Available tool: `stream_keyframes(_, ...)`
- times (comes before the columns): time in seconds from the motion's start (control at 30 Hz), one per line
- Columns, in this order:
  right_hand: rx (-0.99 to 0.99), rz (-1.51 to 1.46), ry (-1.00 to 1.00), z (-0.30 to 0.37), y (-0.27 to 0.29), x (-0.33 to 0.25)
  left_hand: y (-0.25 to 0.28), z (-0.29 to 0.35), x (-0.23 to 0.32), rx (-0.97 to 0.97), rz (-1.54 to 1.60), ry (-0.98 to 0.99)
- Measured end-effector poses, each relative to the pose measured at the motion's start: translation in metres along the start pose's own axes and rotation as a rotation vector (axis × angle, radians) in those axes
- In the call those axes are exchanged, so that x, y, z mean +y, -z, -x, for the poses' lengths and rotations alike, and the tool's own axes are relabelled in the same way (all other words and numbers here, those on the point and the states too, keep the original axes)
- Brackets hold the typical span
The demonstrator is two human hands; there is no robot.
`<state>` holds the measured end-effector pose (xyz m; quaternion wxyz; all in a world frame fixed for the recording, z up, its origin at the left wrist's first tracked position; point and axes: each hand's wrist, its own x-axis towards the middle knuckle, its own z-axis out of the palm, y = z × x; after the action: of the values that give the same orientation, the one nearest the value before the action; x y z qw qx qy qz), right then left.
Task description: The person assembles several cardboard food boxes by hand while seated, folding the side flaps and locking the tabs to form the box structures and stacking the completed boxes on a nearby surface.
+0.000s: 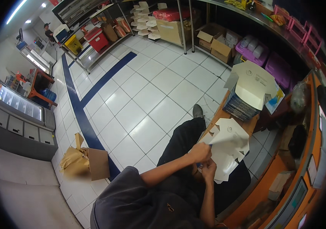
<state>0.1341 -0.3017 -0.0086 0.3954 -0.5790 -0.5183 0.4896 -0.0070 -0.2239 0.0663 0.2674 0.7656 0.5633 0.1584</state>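
On my lap lies a part-folded cardboard food box (227,143), white inside with blue on its outer side, its notched flaps spread. My left hand (200,153) is closed on its near-left edge. Just below, my right hand (209,169) grips the same edge, fingers curled, with a bit of blue showing between the two hands. Beyond, on an orange bench (224,104), a stack of nested boxes (241,105) has blue printed sides and a raised white lid.
An opened brown carton (98,164) with brown paper stands on the tiled floor (147,99) at left. Orange shelving (274,183) runs close on my right. Metal racks hold cartons, a red cooler (96,39) and purple tubs (253,53). Far off at left is a person (49,33).
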Motion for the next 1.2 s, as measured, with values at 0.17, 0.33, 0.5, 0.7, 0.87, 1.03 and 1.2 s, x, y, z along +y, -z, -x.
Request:
stream_keyframes(0.17, 0.006, 0.273, 0.105, 0.002, 0.009, 0.007, -0.010, 0.036, -0.013, -0.060, -0.070, -0.107)
stream_keyframes(0.33, 0.011, -0.225, -0.130, 0.007, 0.019, -0.025, 0.008, 0.040, 0.002, 0.247, 0.344, 0.042)
stream_keyframes(0.5, -0.275, 0.280, 0.080, 0.038, 0.069, -0.152, -0.003, 0.015, -0.025, 0.084, 0.547, 0.022)
stream_keyframes(0.7, -0.176, 0.955, 0.451, 0.105, 0.104, -0.174, -0.013, -0.026, -0.100, -0.636, 0.695, 0.070)
stream_keyframes(0.87, -0.103, 0.807, 0.148, 0.117, 0.097, -0.187, 0.037, 0.023, -0.005, -0.436, 0.603, -0.479)
stream_keyframes(1.03, -0.383, 0.588, 0.065, 0.113, 0.097, -0.165, 0.123, 0.059, 0.028, -0.832, 0.462, -0.639)
stream_keyframes(1.2, -0.380, 0.030, -0.486, 0.109, 0.114, -0.109, 0.113, 0.061, -0.006, -0.702, 0.848, -0.658)
